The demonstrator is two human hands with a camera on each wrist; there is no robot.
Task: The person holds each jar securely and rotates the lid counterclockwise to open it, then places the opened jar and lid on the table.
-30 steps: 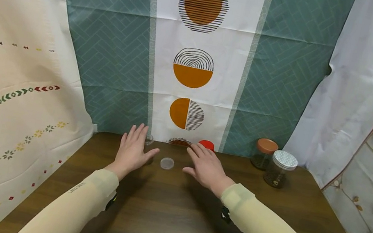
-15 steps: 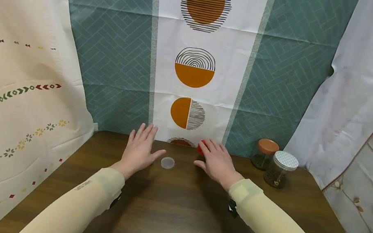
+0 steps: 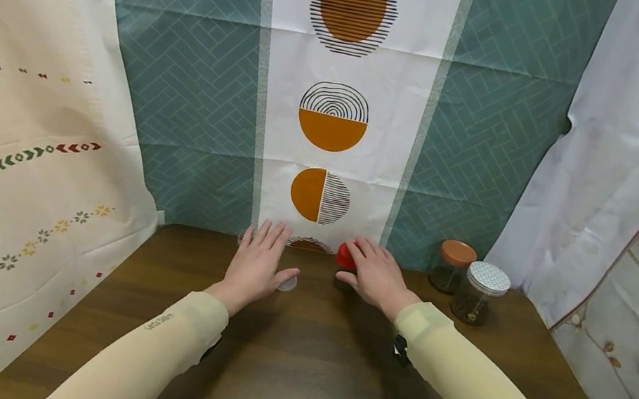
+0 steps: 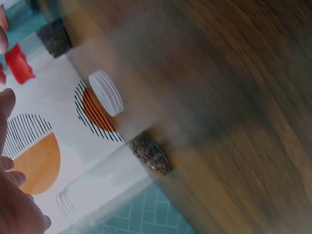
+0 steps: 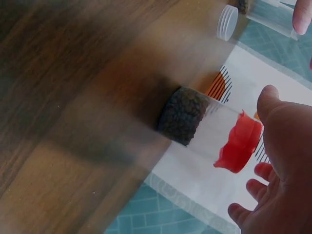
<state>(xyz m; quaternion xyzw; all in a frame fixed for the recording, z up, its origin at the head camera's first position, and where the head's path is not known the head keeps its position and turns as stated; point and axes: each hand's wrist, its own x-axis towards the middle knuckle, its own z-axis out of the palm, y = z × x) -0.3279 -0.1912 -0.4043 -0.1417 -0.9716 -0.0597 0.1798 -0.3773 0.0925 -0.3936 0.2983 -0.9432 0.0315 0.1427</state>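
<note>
My left hand reaches forward over the far part of the table, fingers straight and thumb spread to the right. Near it stands an open clear jar with brown contents at its bottom, mostly hidden behind the hand in the head view. Between the two jars lies a clear ridged lid, partly covered by the left thumb in the head view. My right hand, fingers loosely bent, is close beside a second clear jar. Dark grains fill its lower half, and a wavy-edged red lid tops it.
At the back right stand two more jars, one with an orange-brown lid and one with a white patterned lid. A hanging cloth rises right behind the table's far edge.
My left hand has moved right, its thumb now overlapping the clear lid in the head view. The right hand shifted right, over the red lid, then stayed nearly still.
</note>
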